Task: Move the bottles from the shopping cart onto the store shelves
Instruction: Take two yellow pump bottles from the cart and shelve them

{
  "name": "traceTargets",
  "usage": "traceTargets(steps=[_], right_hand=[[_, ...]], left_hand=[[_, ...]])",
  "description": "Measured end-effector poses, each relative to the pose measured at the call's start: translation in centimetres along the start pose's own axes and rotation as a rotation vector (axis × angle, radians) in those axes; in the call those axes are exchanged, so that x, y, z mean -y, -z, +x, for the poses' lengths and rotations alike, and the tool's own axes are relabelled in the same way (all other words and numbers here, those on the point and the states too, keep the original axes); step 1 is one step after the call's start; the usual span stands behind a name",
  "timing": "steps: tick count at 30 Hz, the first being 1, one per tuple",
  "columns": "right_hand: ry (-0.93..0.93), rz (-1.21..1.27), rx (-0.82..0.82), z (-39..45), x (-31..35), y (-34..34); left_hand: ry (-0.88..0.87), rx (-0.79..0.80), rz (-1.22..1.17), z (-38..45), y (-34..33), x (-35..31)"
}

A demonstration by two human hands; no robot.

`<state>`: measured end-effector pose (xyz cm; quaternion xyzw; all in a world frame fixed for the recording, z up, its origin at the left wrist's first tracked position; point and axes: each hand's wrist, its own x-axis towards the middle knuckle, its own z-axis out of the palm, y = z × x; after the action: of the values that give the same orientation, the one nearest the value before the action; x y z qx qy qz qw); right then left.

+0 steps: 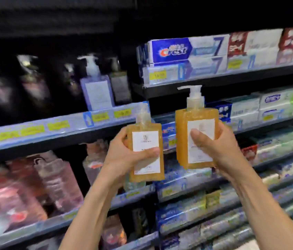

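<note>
I hold two amber pump bottles with white labels up in front of the store shelves. My left hand (124, 156) grips the smaller-looking bottle (146, 141) around its body, thumb across the label. My right hand (216, 148) grips the other amber bottle (194, 123), held a little higher, its white pump pointing left. Both bottles are upright and in the air, just in front of the shelf edge (61, 130) with yellow price tags. The shopping cart is out of view.
A purple pump bottle (97, 87) and dark bottles stand on the upper left shelf. Pink bottles (34, 186) fill the shelf below. Toothpaste boxes (187, 49) fill the right-hand shelves. The picture is blurred by motion.
</note>
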<state>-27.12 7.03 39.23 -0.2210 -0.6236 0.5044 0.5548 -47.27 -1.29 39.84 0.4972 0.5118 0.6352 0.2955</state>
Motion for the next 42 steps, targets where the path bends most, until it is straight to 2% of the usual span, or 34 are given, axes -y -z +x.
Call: traceTargets(steps=[3, 10, 15, 26, 35, 42], right_hand=[[0.100, -0.009, 0.123, 1.8, 2.4, -2.3], [0.317, -0.034, 0.300, 6.4, 8.3, -7.5], [0.409, -0.083, 0.255, 9.7, 9.6, -10.9], [0.516, -0.333, 0.173, 12.3, 6.1, -14.3], [0.443, -0.380, 0.097, 12.8, 4.0, -15.2], [0.368, -0.386, 0.116, 13.4, 3.5, -15.7]], left_hand=[[-0.045, -0.066, 0.051, -0.1, 2.7, -2.0], [-0.129, -0.156, 0.051, -1.1, 5.6, -4.8], [-0.130, -0.198, 0.030, -1.9, 6.6, -5.2], [-0.112, -0.222, 0.017, -3.3, 7.4, -4.3], [-0.117, -0.227, -0.032, -4.0, 8.3, -3.7], [-0.118, -0.217, -0.058, -4.1, 8.6, -3.5]])
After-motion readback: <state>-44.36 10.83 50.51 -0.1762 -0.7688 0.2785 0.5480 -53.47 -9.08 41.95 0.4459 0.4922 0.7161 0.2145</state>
